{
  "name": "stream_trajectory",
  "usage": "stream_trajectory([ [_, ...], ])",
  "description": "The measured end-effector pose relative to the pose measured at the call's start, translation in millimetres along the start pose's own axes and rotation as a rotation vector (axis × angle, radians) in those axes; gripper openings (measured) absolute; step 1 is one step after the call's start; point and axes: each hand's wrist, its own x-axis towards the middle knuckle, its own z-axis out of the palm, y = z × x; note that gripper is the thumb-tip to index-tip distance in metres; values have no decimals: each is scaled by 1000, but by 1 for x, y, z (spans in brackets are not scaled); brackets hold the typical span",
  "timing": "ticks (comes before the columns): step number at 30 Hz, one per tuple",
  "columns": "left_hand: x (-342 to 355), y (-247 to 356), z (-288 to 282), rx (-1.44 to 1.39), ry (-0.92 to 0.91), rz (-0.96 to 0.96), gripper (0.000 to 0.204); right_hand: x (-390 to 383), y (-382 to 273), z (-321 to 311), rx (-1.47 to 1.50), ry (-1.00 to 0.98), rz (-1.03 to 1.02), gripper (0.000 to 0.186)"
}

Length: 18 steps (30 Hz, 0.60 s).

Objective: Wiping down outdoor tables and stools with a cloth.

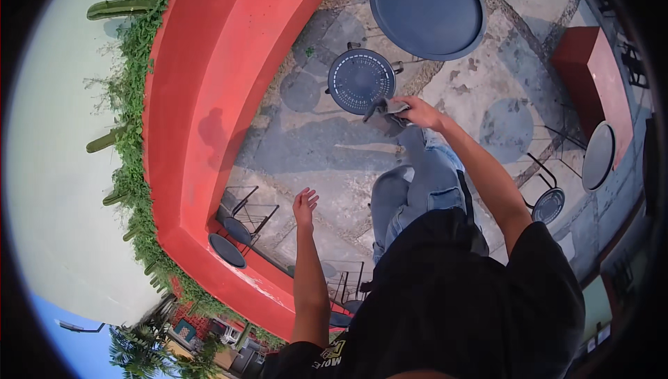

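My right hand [420, 113] is closed on a grey cloth [385, 116], which hangs in folds by the near edge of a round dark stool [361, 81] with a perforated seat. Whether the cloth touches the seat, I cannot tell. Out to the left, my left hand [305, 206] hangs over the paving with nothing in it, fingers loosely curled and partly apart. Beyond the stool stands a large round dark table [428, 9] with a raised rim.
A red bench-like wall [229, 52] curves along the left, backed by green plants and cacti [129, 8]. Dark chairs [240, 226] stand at lower left, another chair [548, 205] at right. A red block [591, 76] and round tabletop [599, 156] are at far right. Stone paving [313, 146] lies below.
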Motion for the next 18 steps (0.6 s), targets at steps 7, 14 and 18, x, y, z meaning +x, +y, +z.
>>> stream_trajectory([
  [7, 185, 37, 93, 388, -30, 449, 37, 122, 40, 74, -671, 458, -62, 64],
  [14, 280, 129, 278, 692, 115, 1012, 50, 170, 158, 86, -877, 578, -213, 71],
  [18, 336, 135, 296, 859, 171, 1168, 68, 191, 172, 131, -862, 678, -154, 73],
])
